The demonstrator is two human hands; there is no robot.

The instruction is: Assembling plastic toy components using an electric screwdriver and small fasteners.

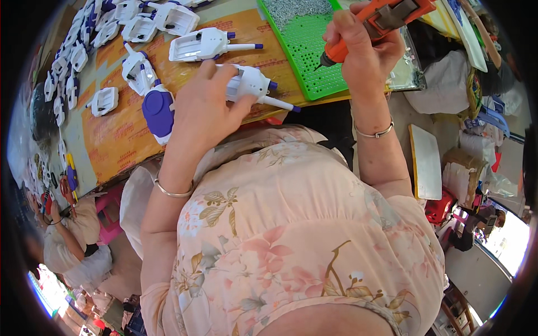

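My left hand (206, 106) is closed round a white plastic toy housing (251, 83) with purple-tipped prongs, which lies at the table's near edge. In my right hand (367, 61) is an orange electric screwdriver (382, 18), raised over the right side of a green perforated tray (311, 53). Its dark bit points down and left toward the tray's holes. Small silvery screws (297, 8) fill the tray's far end. Another white housing (199, 45) rests just beyond my left hand. Beside my left wrist is a housing with a purple oval cover (159, 112).
Many more white and purple housings (140, 28) crowd the far left of the table, which is covered with orange printed sheets (112, 137). A small white open shell (103, 101) lies there too. Another person (75, 235) works at the left. White bags (445, 84) stand at the right.
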